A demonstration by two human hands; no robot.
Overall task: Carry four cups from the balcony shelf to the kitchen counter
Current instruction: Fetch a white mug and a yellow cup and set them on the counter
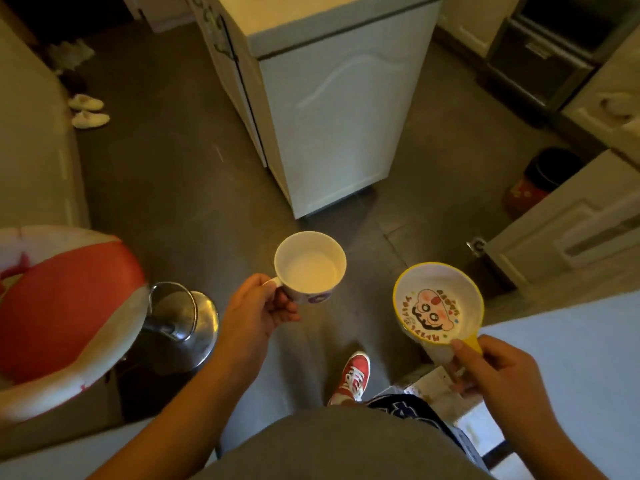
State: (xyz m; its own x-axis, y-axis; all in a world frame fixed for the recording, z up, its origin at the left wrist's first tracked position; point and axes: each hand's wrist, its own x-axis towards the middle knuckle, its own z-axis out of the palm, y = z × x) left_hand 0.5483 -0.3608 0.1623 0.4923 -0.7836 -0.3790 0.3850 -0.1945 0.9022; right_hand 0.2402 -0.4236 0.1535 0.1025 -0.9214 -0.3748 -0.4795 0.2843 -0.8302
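My left hand [254, 308] grips the handle of a white cup [310, 266] with a purple mark on its side, held upright over the floor. My right hand [498, 363] holds a yellow-rimmed cup [438, 301] by its yellow handle; a cartoon face is printed on its white inside bottom. Both cups look empty and sit about level, the white one to the left and slightly farther from me. The white counter end [332, 22] of a cabinet stands straight ahead.
A red and white bar stool [65, 306] with a chrome base [183, 323] is at my left. White cabinets [568, 233] line the right, with a red bin [540, 181] between them. White shoes [88, 110] lie on the dark floor at far left. My red shoe [353, 377] is below.
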